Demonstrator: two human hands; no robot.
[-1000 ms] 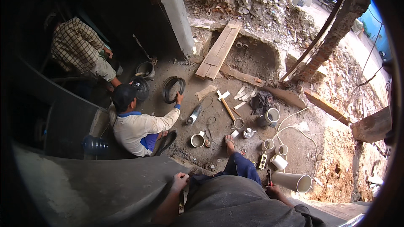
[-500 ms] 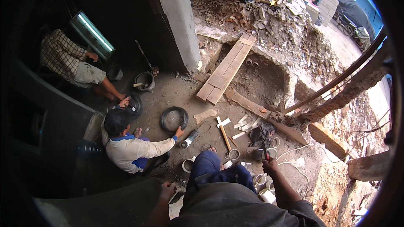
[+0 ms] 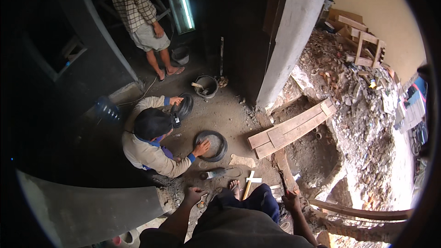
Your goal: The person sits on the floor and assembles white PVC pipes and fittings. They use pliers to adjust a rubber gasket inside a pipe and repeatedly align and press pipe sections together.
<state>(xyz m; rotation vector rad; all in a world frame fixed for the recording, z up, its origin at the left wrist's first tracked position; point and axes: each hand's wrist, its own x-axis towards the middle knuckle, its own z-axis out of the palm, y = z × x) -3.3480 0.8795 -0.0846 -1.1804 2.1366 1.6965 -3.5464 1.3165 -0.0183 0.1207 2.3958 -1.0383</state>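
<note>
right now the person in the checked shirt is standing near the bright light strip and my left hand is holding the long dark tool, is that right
Not quite: the long dark tool is in your right hand, not your left hand, as the head view shows. The person in the checked shirt is indeed standing near the bright light strip.

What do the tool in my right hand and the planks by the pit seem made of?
Tool: probably dark metal, finish uncertain, judging by its slim shape. Planks: wood, apparently unpainted, given the matte brown tone and board seams.
</note>
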